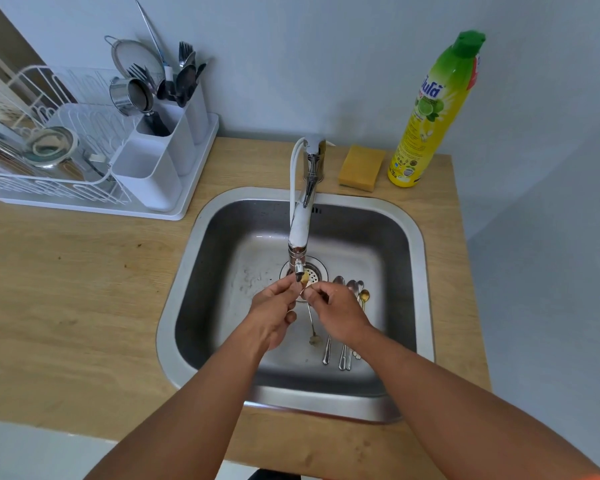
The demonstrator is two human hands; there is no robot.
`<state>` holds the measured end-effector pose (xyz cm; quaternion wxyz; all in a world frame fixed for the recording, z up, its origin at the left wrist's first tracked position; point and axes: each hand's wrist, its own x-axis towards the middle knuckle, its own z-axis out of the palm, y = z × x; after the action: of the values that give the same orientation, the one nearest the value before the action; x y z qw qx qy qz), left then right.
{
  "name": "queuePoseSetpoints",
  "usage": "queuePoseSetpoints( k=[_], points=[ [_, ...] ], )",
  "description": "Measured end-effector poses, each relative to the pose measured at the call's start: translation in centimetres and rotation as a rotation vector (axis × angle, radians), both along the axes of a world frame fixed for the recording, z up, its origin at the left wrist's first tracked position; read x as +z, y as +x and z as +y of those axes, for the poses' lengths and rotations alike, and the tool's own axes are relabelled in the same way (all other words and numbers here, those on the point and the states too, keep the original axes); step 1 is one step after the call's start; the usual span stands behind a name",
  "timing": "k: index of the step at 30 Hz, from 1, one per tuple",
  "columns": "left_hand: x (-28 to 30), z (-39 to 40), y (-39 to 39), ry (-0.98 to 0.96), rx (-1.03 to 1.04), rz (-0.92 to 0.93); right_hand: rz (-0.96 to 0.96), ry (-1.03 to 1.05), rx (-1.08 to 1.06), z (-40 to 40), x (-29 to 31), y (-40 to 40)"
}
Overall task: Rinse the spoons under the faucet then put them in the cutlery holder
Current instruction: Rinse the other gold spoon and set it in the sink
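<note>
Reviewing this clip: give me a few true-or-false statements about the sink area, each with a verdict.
1. Both hands meet under the faucet. True.
2. The sponge lies in the sink. False: it sits on the counter beside the soap bottle.
3. Several spoons lie on the sink floor. True.
4. The cutlery holder stands right of the sink. False: it stands to the left, by the dish rack.
</note>
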<state>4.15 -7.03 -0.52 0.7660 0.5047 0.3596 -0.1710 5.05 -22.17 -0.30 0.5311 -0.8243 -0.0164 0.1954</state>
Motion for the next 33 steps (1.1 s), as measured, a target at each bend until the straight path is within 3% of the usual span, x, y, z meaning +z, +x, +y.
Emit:
queuePoseSetpoints(
  k=[9, 15, 19, 27, 33],
  points=[
    [0.4, 1.1, -0.9, 0.179, -0.152, -0.109, 0.004, -0.029, 0.169, 0.0, 0.1, -0.5],
    [1.4, 1.6, -0.3, 0.356, -0.253, -0.231, -0.039, -0.054, 0.174, -0.2, 0.3, -0.7],
    [1.8, 0.9, -0.4, 0.343, -0.203, -0.267, -0.081, -0.064, 0.142, 0.0, 0.3, -0.7],
    [1.4, 0.4, -0.2, 0.408, -0.228, -0.141, -0.005, -0.04, 0.079, -0.4, -0.1, -0.9],
    [1.1, 0.3, -1.0, 0.323, -0.222, -0.235, 0.057, 0.013, 0.066, -0.6, 0.1, -0.8]
  ],
)
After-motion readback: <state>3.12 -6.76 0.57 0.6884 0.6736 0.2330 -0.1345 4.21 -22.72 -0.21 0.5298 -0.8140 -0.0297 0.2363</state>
